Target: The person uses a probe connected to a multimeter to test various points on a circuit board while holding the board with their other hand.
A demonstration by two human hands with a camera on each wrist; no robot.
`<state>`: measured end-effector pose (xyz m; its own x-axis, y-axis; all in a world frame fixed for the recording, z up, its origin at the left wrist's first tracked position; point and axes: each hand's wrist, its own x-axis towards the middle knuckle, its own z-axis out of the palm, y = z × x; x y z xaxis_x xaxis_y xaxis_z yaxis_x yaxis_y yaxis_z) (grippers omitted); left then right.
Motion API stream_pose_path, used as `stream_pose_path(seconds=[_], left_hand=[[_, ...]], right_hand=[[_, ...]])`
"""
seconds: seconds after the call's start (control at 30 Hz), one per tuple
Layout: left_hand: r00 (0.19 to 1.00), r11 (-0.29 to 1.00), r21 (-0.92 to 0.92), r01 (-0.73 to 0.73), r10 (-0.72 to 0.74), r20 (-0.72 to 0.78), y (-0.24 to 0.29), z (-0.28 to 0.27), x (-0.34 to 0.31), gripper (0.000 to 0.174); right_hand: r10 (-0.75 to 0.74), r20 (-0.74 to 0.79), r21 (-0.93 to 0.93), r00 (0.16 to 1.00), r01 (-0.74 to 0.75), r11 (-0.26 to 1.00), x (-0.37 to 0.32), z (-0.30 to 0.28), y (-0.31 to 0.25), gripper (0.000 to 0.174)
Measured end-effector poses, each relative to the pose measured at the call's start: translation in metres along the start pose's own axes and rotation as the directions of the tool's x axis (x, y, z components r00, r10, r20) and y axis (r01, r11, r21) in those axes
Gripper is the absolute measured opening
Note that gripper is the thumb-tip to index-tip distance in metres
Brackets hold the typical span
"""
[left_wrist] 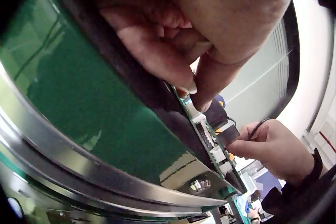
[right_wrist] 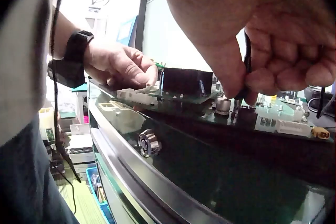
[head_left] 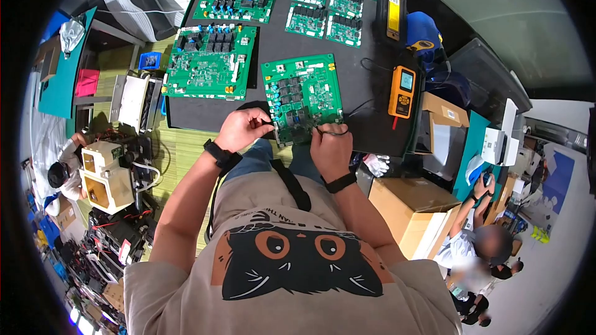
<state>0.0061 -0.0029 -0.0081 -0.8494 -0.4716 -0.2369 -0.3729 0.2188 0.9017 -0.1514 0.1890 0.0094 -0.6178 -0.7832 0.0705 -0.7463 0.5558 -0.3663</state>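
A green circuit board with black block components lies at the front edge of the dark bench mat. At its front left corner my left hand pinches the board's edge between thumb and finger, beside white connectors in the left wrist view. My right hand is over the front right corner. In the right wrist view its thumb and fingertips pinch a thin black lead close over the board, next to a small silver cylindrical component. The lead's tip is hidden by the fingers.
Larger green boards lie at the left, and several small boards at the back. An orange handheld meter with a black cord sits at the right, near a black device with a yellow label. A cardboard box stands right of the person.
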Motion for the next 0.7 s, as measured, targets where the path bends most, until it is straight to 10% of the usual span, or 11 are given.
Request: stream_pose_path(seconds=[0.7], left_hand=[[0.956, 0.986, 0.001, 0.164, -0.159, -0.245, 0.008, 0.023, -0.006, 0.015]], right_hand=[[-0.325, 0.011, 0.116, 0.946, 0.321, 0.94, 0.017, -0.002, 0.041, 0.011]])
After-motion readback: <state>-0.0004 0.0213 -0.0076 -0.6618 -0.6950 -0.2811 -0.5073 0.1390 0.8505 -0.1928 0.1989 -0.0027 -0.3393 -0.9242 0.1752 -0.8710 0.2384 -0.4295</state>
